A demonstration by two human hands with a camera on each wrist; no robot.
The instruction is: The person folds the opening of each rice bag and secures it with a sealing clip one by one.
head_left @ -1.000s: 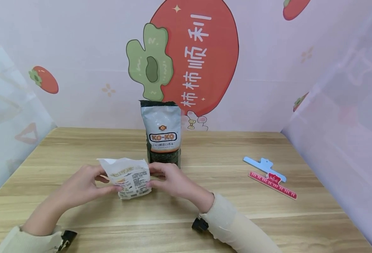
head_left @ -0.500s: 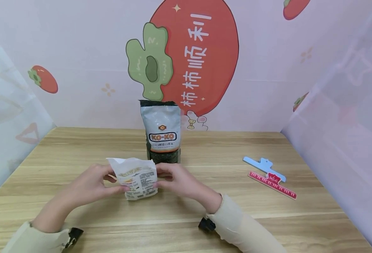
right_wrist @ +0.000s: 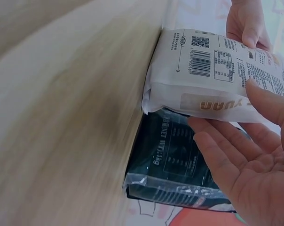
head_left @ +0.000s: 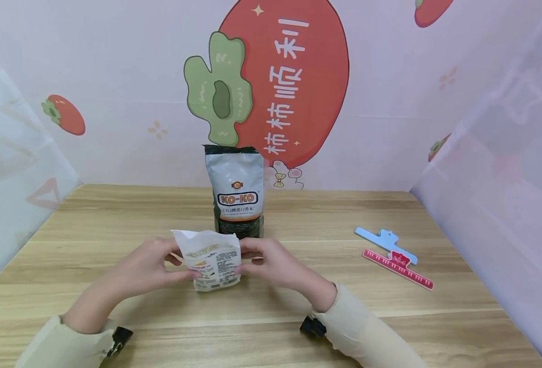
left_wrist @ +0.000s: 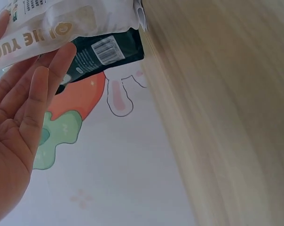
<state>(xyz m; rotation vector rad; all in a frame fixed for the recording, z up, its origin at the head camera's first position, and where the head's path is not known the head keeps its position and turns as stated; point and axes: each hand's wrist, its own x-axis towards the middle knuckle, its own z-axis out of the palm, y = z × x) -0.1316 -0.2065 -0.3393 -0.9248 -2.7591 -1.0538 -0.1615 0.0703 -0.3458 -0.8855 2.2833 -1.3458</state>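
White bag between grips: left hand pinches its nine o'clock side, right hand its three o'clock; rear contact hard to judge. KO-KO bag behind, one o'clock.

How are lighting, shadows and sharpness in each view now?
Head: bright, even light, soft shadows on the table, KO-KO bag name legible; left wrist: dimmer, table grain soft; right wrist: also dim, barcode on the white bag distinct, sheen along the KO-KO bag's edge.
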